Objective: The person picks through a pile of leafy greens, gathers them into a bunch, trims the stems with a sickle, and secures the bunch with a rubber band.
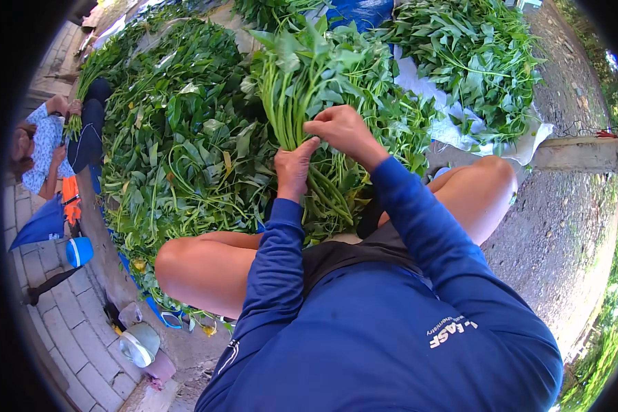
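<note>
A bunch of long-stemmed leafy greens [281, 103] stands upright before me, leaves pointing away. My left hand [293, 168] is wrapped round the lower stems, thumb across the front. At the right side of the same bunch is my right hand [347, 134], its fingers bent and pinched at the stems; whether it grips a stem there is hidden. More cut stems [329, 196] lie below my hands, between my legs. A large heap of loose greens [185, 137] spreads on my left, reaching close to my left knee.
Another heap of greens [467, 62] lies at the far right on a white sheet [446, 110]. To the left, a co-worker [44, 147] holds a bunch of greens [82, 103]. A blue container [79, 252], blue-framed glasses [172, 318] and a concrete kerb [584, 155] are around me.
</note>
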The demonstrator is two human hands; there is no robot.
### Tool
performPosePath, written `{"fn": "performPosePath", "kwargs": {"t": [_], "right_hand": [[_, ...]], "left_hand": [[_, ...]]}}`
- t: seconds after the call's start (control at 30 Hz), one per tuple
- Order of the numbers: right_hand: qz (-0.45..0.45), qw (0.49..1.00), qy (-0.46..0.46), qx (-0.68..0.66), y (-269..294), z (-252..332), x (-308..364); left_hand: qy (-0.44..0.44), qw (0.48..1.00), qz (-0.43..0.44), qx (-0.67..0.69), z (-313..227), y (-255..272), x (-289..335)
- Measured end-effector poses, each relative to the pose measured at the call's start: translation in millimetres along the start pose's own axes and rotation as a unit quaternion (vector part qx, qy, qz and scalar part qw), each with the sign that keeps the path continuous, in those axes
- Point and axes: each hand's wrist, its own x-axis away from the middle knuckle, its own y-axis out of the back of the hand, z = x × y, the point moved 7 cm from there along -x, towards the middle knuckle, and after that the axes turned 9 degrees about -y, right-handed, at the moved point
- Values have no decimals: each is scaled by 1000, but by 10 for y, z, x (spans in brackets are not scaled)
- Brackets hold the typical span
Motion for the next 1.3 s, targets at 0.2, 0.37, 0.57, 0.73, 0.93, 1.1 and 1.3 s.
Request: {"fn": "performPosePath", "kwargs": {"t": [0.2, 0.37, 0.57, 0.73, 0.93, 1.1, 1.3], "right_hand": [[41, 988, -56, -139, -335, -391, -274], [105, 940, -93, -310, -502, -581, -284], [18, 983, 133, -128, -774, 28, -91], [-39, 975, 219, -15, -1069, 91, 667], [178, 947, 100, -250, -1314, 114, 418], [-34, 997, -64, -12, -1111, -1330, -602], [19, 973, -219, 68, -1632, -1586, -1020]], "left_hand": [[-15, 998, 8, -66, -8, -73, 117], [35, 999, 41, -2, 11, -96, 174], [82, 991, -72, 77, 127, 249, 45], [44, 980, -150, 123, -191, 636, -31], [-114, 956, -271, -6, -880, 1211, -46], [-133, 941, -294, -103, -1740, 1293, -55], [-108, 961, -252, -40, -1801, 1407, 145]]}}
